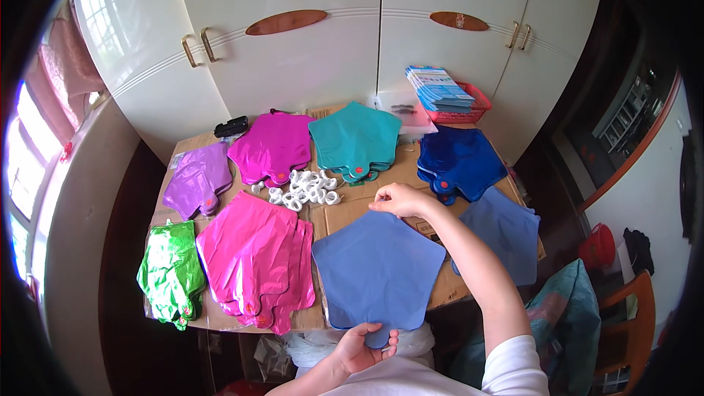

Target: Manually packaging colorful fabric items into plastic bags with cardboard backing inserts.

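A flat, blue-grey, five-cornered foil balloon (378, 268) lies at the table's front edge, right of the middle. My right hand (400, 199) reaches over it and pinches its far corner. At the near end, my left hand (359, 348) has its fingers curled round the balloon's rounded tab, which hangs past the table edge. A second blue-grey balloon (506, 238) lies to the right, partly behind my right forearm. Beyond my right hand is a stack of dark blue balloons (462, 163). White ribbon rolls (304, 189) lie in a heap to its left.
Balloon stacks surround the heap: teal (356, 139), magenta (271, 147), purple (198, 180), pink (253, 257) and green (172, 271). Cardboard (341, 213) covers the table. At the back stand a red basket (469, 106) with booklets (440, 89) and a black object (232, 127). A chair (638, 323) stands right.
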Tool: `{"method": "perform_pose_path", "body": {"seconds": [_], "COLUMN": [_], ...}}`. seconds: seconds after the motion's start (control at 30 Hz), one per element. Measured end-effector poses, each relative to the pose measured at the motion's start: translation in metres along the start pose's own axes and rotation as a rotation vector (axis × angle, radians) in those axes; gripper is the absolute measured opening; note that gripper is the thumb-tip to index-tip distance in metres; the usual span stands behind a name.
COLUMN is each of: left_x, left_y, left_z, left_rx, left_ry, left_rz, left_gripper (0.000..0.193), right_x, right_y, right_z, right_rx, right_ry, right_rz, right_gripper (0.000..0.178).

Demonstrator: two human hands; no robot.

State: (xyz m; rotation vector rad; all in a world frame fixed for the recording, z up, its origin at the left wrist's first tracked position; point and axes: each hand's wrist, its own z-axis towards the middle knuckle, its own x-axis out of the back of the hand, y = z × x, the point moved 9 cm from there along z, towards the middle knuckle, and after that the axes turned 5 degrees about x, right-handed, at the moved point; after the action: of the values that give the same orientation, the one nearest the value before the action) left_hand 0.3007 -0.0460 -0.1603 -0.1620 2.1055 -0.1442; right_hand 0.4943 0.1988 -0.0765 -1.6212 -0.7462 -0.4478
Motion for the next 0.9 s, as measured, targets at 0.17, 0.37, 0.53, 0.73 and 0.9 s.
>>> {"method": "perform_pose_path", "body": {"seconds": [0.17,0.37,0.53,0.73,0.9], "left_x": [-0.002,-0.007,-0.009,-0.004,-0.005], "left_y": [0.003,0.003,0.003,0.004,0.005], "left_z": [0.003,0.004,0.006,0.010,0.010], "left_rx": [-0.013,-0.032,-0.060,-0.065,-0.062], "left_ry": [0.029,0.036,0.036,0.024,0.056], "left_rz": [-0.031,-0.052,-0.053,-0.046,-0.057], "left_gripper": [0.021,0.018,0.017,0.017,0.018], "right_x": [0.004,0.005,0.002,-0.002,0.002], "right_y": [-0.001,0.003,0.001,0.008,0.006], "right_z": [0.002,0.001,-0.009,-0.010,-0.001], "right_rx": [-0.155,-0.078,-0.024,-0.113,-0.013], "right_ry": [0.089,0.175,0.031,-0.089,-0.017], "right_rz": [-0.194,-0.178,-0.041,0.023,-0.087], "right_gripper": [0.040,0.040,0.032,0.025,0.023]}}
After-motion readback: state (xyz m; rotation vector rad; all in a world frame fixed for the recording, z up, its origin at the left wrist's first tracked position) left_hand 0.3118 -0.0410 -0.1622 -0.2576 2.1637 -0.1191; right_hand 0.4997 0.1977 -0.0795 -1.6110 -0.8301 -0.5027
